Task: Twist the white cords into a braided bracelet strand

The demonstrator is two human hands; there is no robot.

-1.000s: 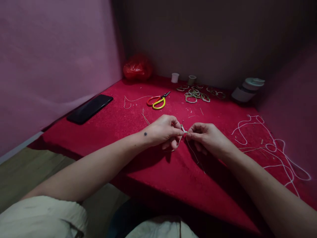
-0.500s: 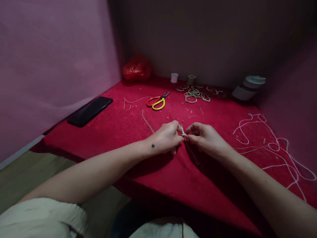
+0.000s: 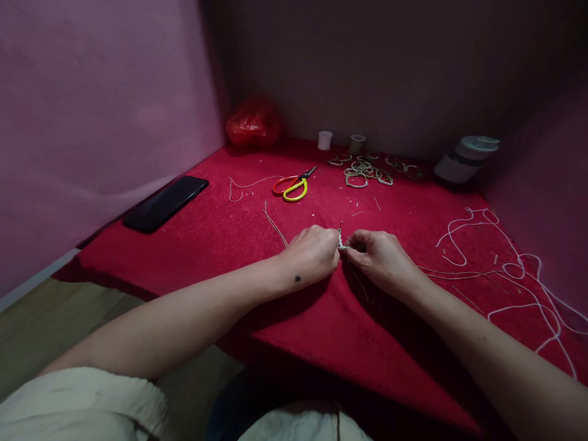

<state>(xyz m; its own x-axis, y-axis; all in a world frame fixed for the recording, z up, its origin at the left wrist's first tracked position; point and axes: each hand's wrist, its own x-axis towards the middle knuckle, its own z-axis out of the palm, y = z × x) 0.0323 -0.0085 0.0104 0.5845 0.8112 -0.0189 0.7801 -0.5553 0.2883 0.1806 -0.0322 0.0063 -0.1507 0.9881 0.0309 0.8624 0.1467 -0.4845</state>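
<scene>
White knotted band [image 3: 340,237] at clock centre, between my hands. Left hand [image 3: 315,251] closed on its low end, fingertips mostly hidden; right hand [image 3: 383,254] pinching thin strand [image 3: 344,247] there. Should be light, soft, kinda springy; I'd grab right by knots. Counts: scissors [image 3: 302,178] one pair, 11 o'clock; spools [image 3: 324,141] two, 12; phone [image 3: 166,204] one, 10; bottle [image 3: 465,163] one, 2; loops [image 3: 362,167] past 12 overlap, can't count.

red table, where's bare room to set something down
Bare red cloth shows along the near edge between left forearm and right forearm, and between phone and left forearm. Crowded: far middle with rings and scissors; right with loose white cord.
</scene>
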